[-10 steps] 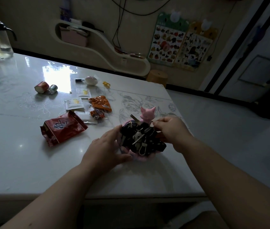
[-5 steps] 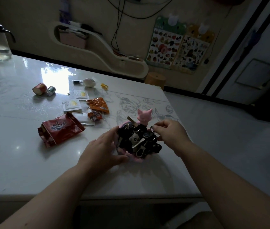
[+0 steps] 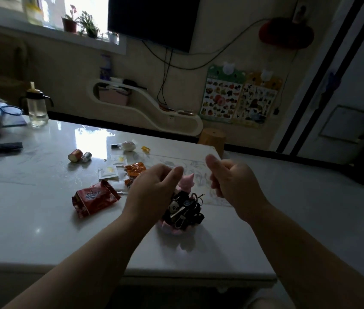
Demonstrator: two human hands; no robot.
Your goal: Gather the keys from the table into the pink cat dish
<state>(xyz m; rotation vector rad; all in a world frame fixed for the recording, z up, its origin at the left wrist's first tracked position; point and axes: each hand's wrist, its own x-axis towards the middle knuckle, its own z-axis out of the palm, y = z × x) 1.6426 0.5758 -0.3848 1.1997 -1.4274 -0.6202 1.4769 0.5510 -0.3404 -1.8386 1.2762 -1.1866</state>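
Observation:
The pink cat dish (image 3: 174,231) stands on the white table near its right end. It is heaped with a dark pile of keys (image 3: 184,210) and key fobs, and the pink cat figure (image 3: 187,183) rises at its back. My left hand (image 3: 152,192) hovers just above the dish's left side, apart from it, fingers curled, thumb out, nothing in it. My right hand (image 3: 232,181) is raised to the right of the dish, fingers loosely curled and also holding nothing. No loose keys show on the table.
Left of the dish lie a red snack packet (image 3: 95,200), orange wrappers (image 3: 134,169), small white sachets (image 3: 108,173) and two little cans (image 3: 79,155). A water bottle (image 3: 36,108) stands at the far left. The table's right edge (image 3: 243,219) is close to the dish.
Both hands have let go of the dish and keys and lifted above them. The camera has tilted up, showing more of the wall and window.

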